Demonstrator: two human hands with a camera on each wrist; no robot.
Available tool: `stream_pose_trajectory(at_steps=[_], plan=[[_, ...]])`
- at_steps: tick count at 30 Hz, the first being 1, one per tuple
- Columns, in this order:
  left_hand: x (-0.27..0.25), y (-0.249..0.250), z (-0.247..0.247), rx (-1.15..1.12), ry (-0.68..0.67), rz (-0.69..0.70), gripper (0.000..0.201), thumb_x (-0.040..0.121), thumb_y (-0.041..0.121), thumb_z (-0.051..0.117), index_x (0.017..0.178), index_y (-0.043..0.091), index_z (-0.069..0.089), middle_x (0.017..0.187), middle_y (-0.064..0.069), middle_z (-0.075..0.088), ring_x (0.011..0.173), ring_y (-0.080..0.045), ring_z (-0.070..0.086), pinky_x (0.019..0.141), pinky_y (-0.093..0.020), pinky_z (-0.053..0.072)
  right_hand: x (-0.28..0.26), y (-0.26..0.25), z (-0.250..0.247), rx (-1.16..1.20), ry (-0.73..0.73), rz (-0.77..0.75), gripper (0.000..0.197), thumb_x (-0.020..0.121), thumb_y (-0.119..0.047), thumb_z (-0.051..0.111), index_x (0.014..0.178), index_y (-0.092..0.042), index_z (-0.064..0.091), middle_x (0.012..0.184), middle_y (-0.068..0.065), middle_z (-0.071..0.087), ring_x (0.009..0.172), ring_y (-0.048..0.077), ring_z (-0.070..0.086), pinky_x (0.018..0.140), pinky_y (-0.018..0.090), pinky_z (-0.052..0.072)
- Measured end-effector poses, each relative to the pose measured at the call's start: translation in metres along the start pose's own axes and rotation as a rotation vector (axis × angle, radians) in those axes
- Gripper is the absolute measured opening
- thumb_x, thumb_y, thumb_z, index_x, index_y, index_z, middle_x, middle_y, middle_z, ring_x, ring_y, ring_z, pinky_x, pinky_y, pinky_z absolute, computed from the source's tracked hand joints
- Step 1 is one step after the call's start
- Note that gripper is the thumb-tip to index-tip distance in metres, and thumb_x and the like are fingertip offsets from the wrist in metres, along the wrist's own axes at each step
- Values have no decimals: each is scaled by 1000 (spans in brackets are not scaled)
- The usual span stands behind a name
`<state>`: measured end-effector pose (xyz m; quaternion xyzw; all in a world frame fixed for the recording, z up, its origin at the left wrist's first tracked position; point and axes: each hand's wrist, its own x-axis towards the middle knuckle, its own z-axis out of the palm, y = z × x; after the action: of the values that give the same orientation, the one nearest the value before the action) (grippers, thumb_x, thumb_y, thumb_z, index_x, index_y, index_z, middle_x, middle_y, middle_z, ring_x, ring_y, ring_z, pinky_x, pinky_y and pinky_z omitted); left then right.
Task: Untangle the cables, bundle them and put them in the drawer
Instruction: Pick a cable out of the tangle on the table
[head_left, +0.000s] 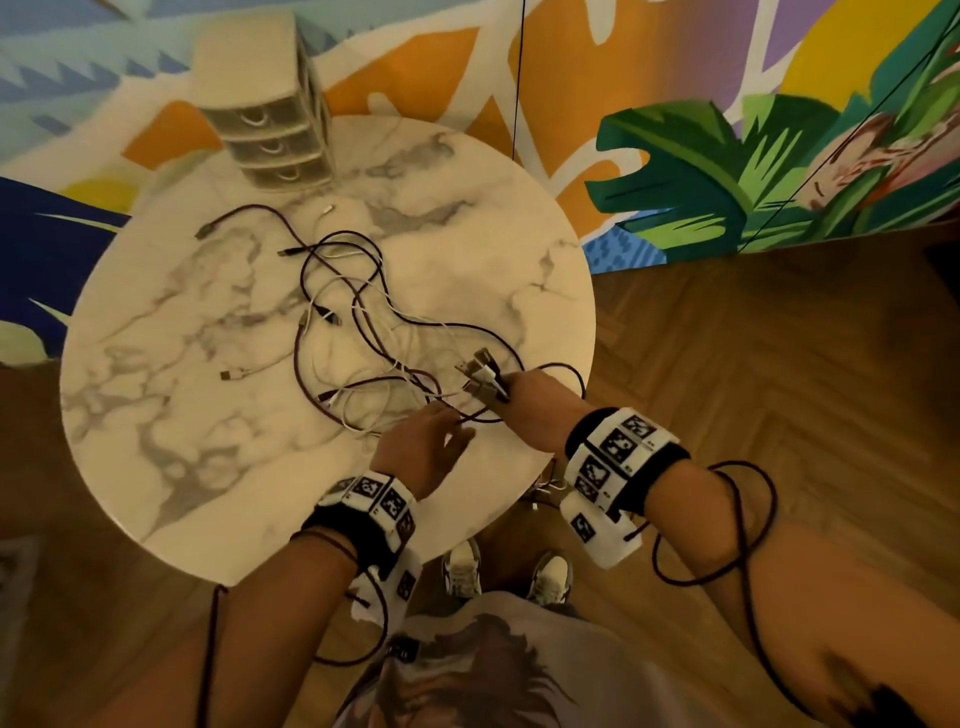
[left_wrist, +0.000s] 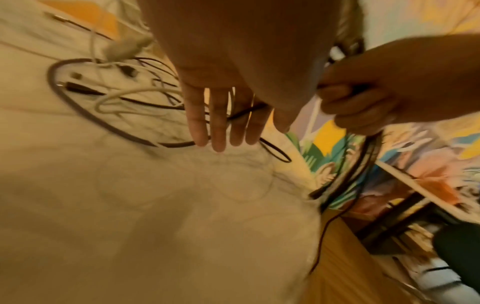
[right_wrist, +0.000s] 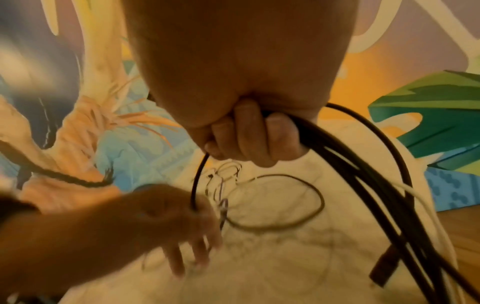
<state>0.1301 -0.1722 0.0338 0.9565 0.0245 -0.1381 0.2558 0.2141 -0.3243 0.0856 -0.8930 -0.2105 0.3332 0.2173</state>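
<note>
A tangle of dark and white cables (head_left: 358, 322) lies spread over the middle of a round marble table (head_left: 156, 415). My right hand (head_left: 511, 397) is near the table's right edge and grips a bunch of cable ends, with their connectors (head_left: 480, 376) sticking out of the fist. The right wrist view shows that fist (right_wrist: 249, 135) closed round several dark cables (right_wrist: 363, 164) that hang down. My left hand (head_left: 441, 434) hovers just left of it over the cables, fingers (left_wrist: 221, 127) straight and spread, and a dark cable runs behind them. A small beige drawer unit (head_left: 275, 135) stands at the table's far edge, its drawers closed.
The table's near-right edge runs right under both hands. Wooden floor (head_left: 779, 338) and my shoes (head_left: 462, 571) lie below it. A painted mural wall (head_left: 727, 156) stands behind the table. Camera leads loop round both forearms (head_left: 737, 519).
</note>
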Motion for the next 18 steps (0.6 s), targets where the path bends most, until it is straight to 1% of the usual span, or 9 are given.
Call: stream_pose_trajectory(at_steps=[3, 5, 8, 10, 12, 14, 16, 17, 18], plan=[[12, -25, -5, -6, -106, -181, 34, 99, 29, 42, 125, 11, 56, 133, -8, 52, 124, -26, 46, 101, -31, 33, -12, -10, -33, 106, 84, -45, 39, 99, -40, 42, 73, -12, 51, 63, 4, 49, 60, 20, 46, 56, 28, 33], [20, -42, -7, -15, -124, -241, 37, 99, 28, 42, 131, 11, 51, 142, -10, 45, 131, -25, 41, 107, -31, 28, -23, -9, -58, 270, 181, -76, 39, 98, -38, 45, 65, -18, 47, 58, -1, 45, 49, 12, 38, 48, 23, 29], [25, -58, -8, -81, -103, -261, 34, 99, 25, 42, 123, 8, 57, 131, -14, 54, 121, -29, 48, 102, -33, 34, -35, 18, -73, 514, 352, -42, 37, 97, -33, 48, 62, -21, 50, 57, -2, 49, 44, 5, 39, 52, 24, 33], [25, -57, -11, -106, -61, -265, 32, 99, 24, 42, 117, 5, 60, 121, -16, 59, 113, -32, 53, 92, -33, 36, -40, 50, -65, 546, 470, 90, 31, 97, -28, 47, 74, -16, 63, 61, 2, 52, 42, 3, 42, 51, 26, 37], [25, -50, -16, -75, -32, -256, 33, 100, 25, 40, 117, 4, 59, 119, -17, 59, 112, -33, 53, 90, -34, 37, -43, 74, -55, 509, 635, 209, 26, 96, -23, 44, 90, -16, 69, 70, 3, 58, 48, 6, 46, 54, 28, 46], [23, -42, -20, -12, -8, -251, 36, 101, 28, 36, 122, 5, 55, 125, -16, 56, 117, -32, 50, 95, -36, 36, -46, 71, -46, 575, 789, 151, 25, 96, -21, 44, 96, -23, 69, 80, -1, 61, 56, 5, 46, 58, 25, 40], [18, -30, -21, 45, 40, -245, 37, 101, 30, 35, 122, 8, 55, 128, -13, 55, 118, -31, 49, 97, -38, 38, -44, 45, -33, 590, 768, 5, 23, 98, -22, 46, 102, -23, 68, 79, -5, 61, 58, 2, 47, 55, 23, 37], [14, -22, -20, 63, 75, -239, 36, 100, 31, 36, 119, 8, 57, 126, -13, 57, 116, -31, 51, 96, -39, 40, -41, 29, -25, 497, 672, -43, 24, 98, -25, 45, 107, -19, 67, 79, -4, 61, 59, 5, 50, 55, 24, 38], [12, -14, -20, 78, 114, -224, 34, 100, 31, 37, 114, 9, 59, 120, -12, 59, 112, -31, 53, 92, -40, 44, -35, 14, -15, 345, 539, -58, 27, 98, -27, 45, 113, -16, 65, 81, 2, 64, 62, 13, 55, 56, 27, 40]])
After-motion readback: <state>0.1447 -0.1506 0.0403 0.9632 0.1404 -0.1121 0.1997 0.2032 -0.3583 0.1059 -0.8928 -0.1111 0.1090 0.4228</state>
